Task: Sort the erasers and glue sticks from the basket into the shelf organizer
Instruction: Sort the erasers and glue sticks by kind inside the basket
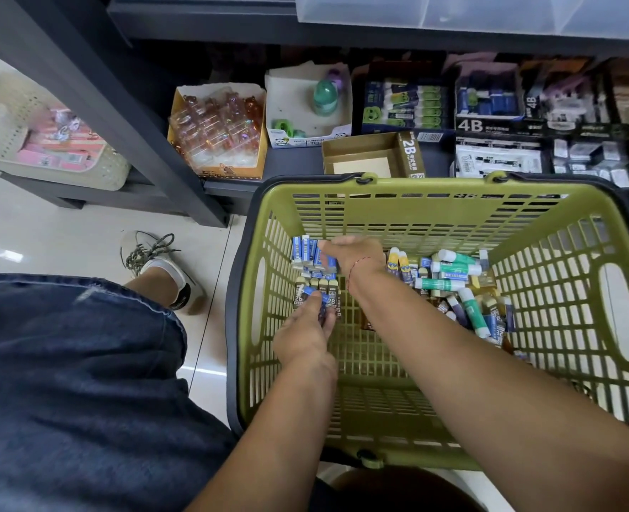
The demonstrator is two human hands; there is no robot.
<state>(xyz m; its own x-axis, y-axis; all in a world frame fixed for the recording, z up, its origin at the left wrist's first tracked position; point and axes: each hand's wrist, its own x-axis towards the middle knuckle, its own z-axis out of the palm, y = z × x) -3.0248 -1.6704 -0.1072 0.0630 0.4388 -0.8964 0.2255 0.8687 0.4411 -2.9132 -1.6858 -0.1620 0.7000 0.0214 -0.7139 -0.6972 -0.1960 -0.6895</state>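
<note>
The basket point(416, 216) is olive green with a black rim and a slotted grid pattern. At its far left the erasers point(307, 249) wear blue-and-white sleeves. At the right the glue sticks point(453, 268) are mostly white with green. The near-left shorts point(65, 364) are dark blue denim, the shoe point(165, 269) white with mottled laces, the floor point(47, 223) glossy cream.

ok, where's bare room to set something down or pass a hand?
Green slotted plastic basket: bare floor in the middle and near side, between the blue-sleeved erasers at left and the glue-stick pile at right. Brown cardboard 2B box on the shelf is empty. Both piles: crowded.
</note>
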